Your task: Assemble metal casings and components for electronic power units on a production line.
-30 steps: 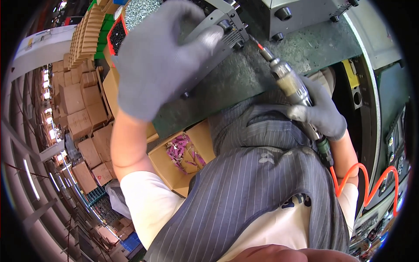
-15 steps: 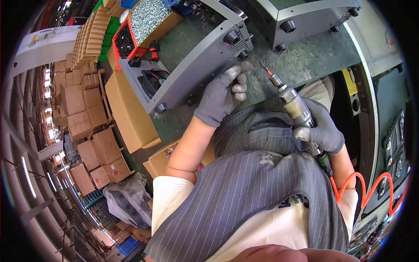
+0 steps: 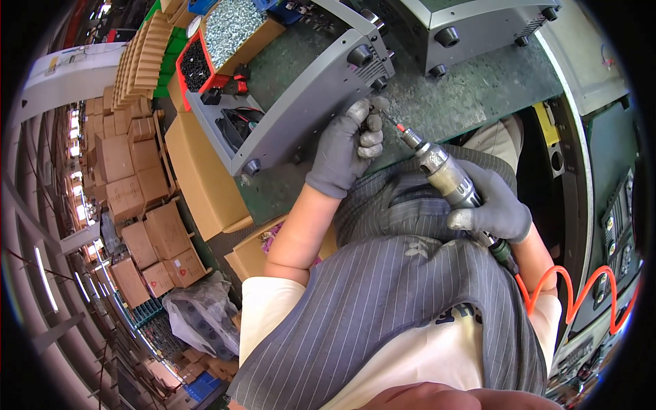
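In my gloved right hand (image 3: 492,205) is an air screwdriver (image 3: 441,171), its tip pointing up and left. An orange coiled hose (image 3: 570,287) runs from its rear end. The driver's bit reaches close to the fingertips of my left hand (image 3: 345,143); whether the two touch, I cannot tell. The left hand, also gloved, is closed in a pinch beside a grey metal housing (image 3: 301,102). Whatever small thing is between its fingers is hidden. The housing rests tilted on the bench with black round feet on the side facing me and wires inside its open end.
A second grey housing (image 3: 478,34) stands at the back right of the dark green bench top (image 3: 471,102). At the back left are a carton of silvery screws (image 3: 232,31) and a red bin of black parts (image 3: 195,67). An open cardboard box (image 3: 198,178) stands left of the bench.
My right hand has brought the screwdriver left, so its bit is now close to the left fingertips. The left hand stays in nearly the same place, its fingers pinched.
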Available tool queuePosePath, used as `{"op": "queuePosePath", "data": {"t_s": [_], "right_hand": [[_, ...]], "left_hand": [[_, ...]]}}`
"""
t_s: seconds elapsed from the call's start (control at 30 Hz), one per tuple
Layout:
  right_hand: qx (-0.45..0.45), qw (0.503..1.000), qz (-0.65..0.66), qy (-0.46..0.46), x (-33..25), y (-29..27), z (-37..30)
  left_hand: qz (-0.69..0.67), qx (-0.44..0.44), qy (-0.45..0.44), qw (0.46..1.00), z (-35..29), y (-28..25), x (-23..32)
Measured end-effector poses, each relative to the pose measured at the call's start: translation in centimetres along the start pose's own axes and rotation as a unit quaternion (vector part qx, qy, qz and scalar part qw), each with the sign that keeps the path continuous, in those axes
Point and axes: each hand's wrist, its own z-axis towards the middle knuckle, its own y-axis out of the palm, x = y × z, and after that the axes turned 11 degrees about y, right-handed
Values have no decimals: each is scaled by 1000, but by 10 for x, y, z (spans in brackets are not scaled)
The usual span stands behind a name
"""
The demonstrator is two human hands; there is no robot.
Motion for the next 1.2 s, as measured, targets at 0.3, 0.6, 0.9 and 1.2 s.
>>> {"op": "queuePosePath", "data": {"t_s": [0.3, 0.6, 0.9, 1.2], "right_hand": [[6, 1000, 21, -20, 4, 2, 0], [-14, 998, -65, -8, 6, -11, 0], [166, 974, -146, -54, 8, -17, 24], [168, 979, -89, -78, 14, -8, 40]], "left_hand": [[-6, 3, 11, 1000, -3, 21, -4], [471, -63, 7, 880, -17, 29, 14], [794, -87, 227, 557, 15, 101, 127], [506, -251, -142, 813, 112, -11, 88]]}}
